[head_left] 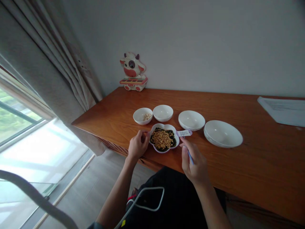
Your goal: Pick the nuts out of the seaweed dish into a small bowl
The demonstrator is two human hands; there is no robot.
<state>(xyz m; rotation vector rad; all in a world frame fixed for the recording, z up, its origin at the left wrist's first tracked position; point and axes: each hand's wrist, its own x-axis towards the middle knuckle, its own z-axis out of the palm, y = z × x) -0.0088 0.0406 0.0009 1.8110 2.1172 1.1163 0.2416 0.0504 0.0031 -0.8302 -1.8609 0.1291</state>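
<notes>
A white, purple-edged, flower-shaped dish (177, 143) with a short handle sits near the table's front edge. Yellow-brown beans or kernels (162, 138) lie in it over a dark green layer. At its left rim, my left hand (138, 143) is closed with thumb and fingers on the edge. My right hand (194, 160) grips a thin blue stick-like tool (190, 157), just right of the dish and below its handle; the tool's tip is hard to make out. Behind the dish, a small white bowl (137, 117) contains a few pale pieces (147, 116).
Further white bowls, one at the back (163, 112), one to its right (191, 119) and a larger one (222, 133), stand on the wooden table (257, 165). A cow-shaped toy piano (132, 73) is at the back left, papers (286, 109) at the right. A pale cable (152, 188) crosses my lap.
</notes>
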